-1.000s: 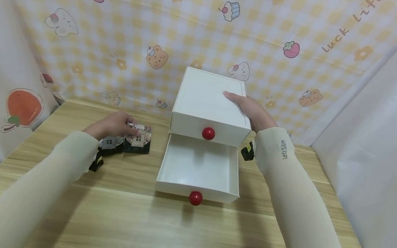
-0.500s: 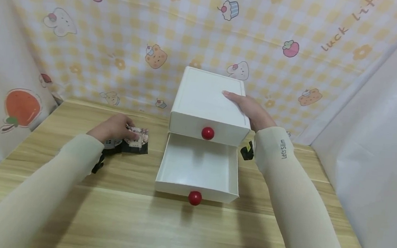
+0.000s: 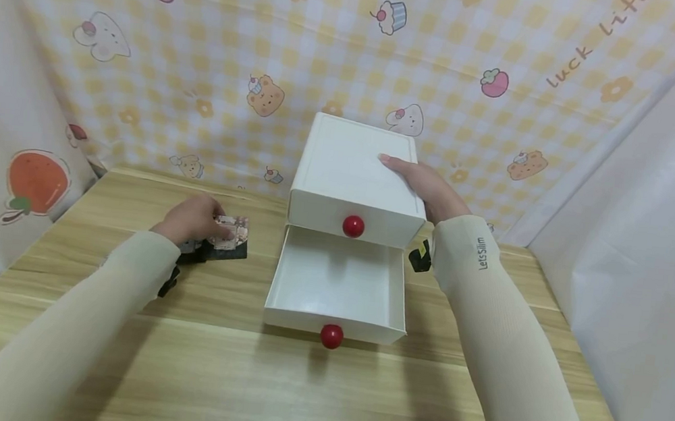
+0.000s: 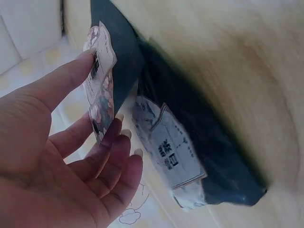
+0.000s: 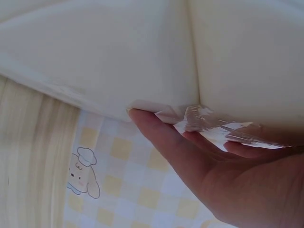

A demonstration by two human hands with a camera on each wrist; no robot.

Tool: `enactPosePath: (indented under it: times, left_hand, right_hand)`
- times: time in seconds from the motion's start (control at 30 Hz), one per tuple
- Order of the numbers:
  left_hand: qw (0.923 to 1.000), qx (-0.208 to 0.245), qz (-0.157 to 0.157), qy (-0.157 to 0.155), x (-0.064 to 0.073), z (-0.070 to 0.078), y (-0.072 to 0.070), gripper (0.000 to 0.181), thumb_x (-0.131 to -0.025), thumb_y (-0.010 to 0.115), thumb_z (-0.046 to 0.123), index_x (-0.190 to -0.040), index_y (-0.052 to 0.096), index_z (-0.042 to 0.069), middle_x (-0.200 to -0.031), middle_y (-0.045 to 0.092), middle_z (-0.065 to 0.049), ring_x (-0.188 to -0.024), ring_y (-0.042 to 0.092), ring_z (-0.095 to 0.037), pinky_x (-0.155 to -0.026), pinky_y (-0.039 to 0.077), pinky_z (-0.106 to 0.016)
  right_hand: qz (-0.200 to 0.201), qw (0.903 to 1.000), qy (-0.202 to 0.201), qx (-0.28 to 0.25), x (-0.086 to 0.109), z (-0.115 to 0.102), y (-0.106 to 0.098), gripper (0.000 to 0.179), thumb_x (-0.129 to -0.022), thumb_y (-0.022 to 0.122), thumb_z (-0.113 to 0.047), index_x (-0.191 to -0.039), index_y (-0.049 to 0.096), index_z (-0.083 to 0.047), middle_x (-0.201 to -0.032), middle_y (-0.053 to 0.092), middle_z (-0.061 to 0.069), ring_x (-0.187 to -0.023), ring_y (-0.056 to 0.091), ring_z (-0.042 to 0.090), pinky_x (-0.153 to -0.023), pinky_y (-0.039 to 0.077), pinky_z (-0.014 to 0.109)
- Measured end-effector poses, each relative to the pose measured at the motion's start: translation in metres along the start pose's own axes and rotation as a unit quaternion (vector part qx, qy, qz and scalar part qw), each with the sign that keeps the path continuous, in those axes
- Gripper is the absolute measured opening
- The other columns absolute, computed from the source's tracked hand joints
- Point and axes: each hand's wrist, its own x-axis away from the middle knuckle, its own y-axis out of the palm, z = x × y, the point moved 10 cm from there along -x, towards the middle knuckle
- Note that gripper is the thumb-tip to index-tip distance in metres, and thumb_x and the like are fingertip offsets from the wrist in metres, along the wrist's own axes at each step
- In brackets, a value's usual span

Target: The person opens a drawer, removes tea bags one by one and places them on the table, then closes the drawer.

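My left hand (image 3: pixel 190 217) pinches a packet (image 4: pixel 110 61), left of the box (image 3: pixel 354 165), near a second packet (image 4: pixel 175 147); my right hand (image 3: pixel 434 189) grips the box. Risk: packet may slip if pinch slackens.

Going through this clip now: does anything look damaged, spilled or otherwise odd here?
One thing: crinkled clear film shows at the edge of the white box, by the right hand. It looks odd against the smooth white surfaces; whether it is leftover wrapping, I can't tell. I see nothing spilled.
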Motion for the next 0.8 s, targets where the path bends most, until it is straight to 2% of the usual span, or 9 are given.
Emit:
enactPosePath:
  times: [0.3,0.43,0.53,0.8]
  left_hand:
    - [0.9998,-0.009,0.016,-0.003,0.0007,0.0010,0.0022,0.060,-0.089,0.076,0.029,-0.129,0.058,-0.012,-0.132,0.060,-0.032,-0.111,0.062,-0.045,-0.092,0.052,-0.058]
    - [0.9991,-0.024,0.034,-0.002,-0.0012,0.0017,0.0028,0.056,-0.086,0.079,0.029,-0.123,0.063,-0.010,-0.118,0.067,-0.028,-0.093,0.065,-0.036,-0.078,0.054,-0.046]
    - [0.9984,-0.031,0.048,-0.001,-0.0014,0.0023,0.0028,0.050,-0.085,0.080,0.029,-0.115,0.067,-0.008,-0.104,0.070,-0.022,-0.080,0.061,-0.028,-0.064,0.049,-0.036]
    - [0.9965,-0.058,0.060,0.001,-0.0012,0.0033,0.0043,0.046,-0.085,0.080,0.031,-0.108,0.068,-0.007,-0.099,0.069,-0.021,-0.078,0.059,-0.027,-0.060,0.047,-0.033]
  right_hand:
    - [-0.006,1.0000,-0.005,0.001,-0.0006,-0.0005,0.0006,0.086,-0.092,0.056,-0.066,-0.158,0.023,-0.021,-0.132,0.058,0.013,-0.104,0.070,0.026,-0.082,0.062,0.041]
    - [-0.005,1.0000,-0.003,0.001,0.0005,-0.0007,0.0002,0.087,-0.092,0.056,-0.067,-0.159,0.023,-0.021,-0.133,0.057,0.013,-0.106,0.069,0.026,-0.082,0.061,0.041]
    - [-0.004,1.0000,-0.003,-0.001,0.0010,-0.0009,0.0005,0.088,-0.092,0.057,-0.067,-0.159,0.023,-0.021,-0.134,0.057,0.013,-0.106,0.069,0.027,-0.083,0.062,0.041]
    - [0.001,1.0000,0.003,0.004,0.0020,-0.0002,0.0005,0.088,-0.092,0.056,-0.067,-0.158,0.024,-0.020,-0.133,0.059,0.013,-0.104,0.070,0.026,-0.082,0.062,0.041]
